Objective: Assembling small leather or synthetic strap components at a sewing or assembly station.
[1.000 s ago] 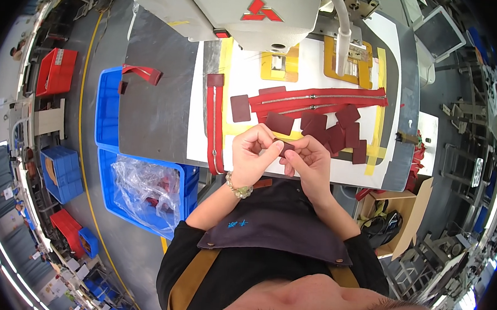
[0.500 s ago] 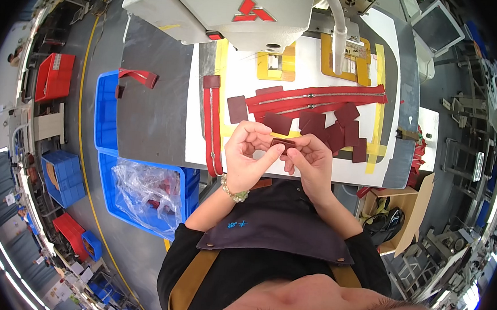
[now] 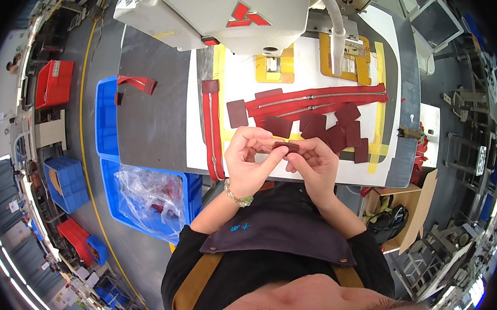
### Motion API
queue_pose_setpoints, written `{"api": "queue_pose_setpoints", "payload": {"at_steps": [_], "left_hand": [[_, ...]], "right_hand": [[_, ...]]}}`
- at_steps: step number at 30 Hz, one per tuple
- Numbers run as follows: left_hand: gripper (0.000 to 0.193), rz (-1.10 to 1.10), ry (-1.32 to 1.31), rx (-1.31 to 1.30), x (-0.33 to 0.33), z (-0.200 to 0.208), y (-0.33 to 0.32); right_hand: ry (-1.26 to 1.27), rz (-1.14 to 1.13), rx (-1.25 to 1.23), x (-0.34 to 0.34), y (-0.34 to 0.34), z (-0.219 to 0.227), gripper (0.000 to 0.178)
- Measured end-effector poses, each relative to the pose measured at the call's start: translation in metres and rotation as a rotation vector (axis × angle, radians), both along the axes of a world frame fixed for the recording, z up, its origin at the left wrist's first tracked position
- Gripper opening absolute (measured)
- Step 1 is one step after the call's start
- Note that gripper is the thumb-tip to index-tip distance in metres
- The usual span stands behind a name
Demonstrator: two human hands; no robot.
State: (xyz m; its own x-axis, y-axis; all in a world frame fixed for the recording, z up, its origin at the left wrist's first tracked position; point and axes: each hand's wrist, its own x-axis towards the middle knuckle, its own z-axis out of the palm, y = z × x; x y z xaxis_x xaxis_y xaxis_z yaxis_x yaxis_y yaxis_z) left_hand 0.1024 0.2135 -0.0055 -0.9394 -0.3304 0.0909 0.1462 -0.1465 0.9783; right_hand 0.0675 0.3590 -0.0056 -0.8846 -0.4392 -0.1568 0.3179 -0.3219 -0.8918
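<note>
Between my two hands is a small dark maroon patch, bent or folded over, above the table's near edge. My left hand pinches its left end with thumb and fingers. At its right end, the thumb and fingers of my right hand grip it too. Just beyond lie several flat maroon patches with rounded corners. Behind them, red zippers with metal teeth lie side by side. Another red zipper, a maroon patch at its far end, lies lengthwise to the left of my left hand.
A large white sewing machine head overhangs the far side of the table. Yellow metal frames lie below it. Blue bins stand at the table's left, one holding clear plastic. An open cardboard box with a black item is at the right.
The folded patch has turned slightly in my fingers, its face now more toward me. Both hands have shifted a little down and to the right.
</note>
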Motion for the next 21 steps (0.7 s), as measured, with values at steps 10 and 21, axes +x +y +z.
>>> {"api": "queue_pose_setpoints", "payload": {"at_steps": [10,21], "left_hand": [[0.034,0.030,0.073,-0.017,-0.005,0.004,0.003],[0.022,-0.027,-0.011,-0.044,-0.012,0.001,-0.003]], "right_hand": [[0.060,-0.033,0.033,-0.005,-0.001,0.003,0.019],[-0.090,-0.001,-0.121,-0.012,-0.004,-0.006,0.011]]}}
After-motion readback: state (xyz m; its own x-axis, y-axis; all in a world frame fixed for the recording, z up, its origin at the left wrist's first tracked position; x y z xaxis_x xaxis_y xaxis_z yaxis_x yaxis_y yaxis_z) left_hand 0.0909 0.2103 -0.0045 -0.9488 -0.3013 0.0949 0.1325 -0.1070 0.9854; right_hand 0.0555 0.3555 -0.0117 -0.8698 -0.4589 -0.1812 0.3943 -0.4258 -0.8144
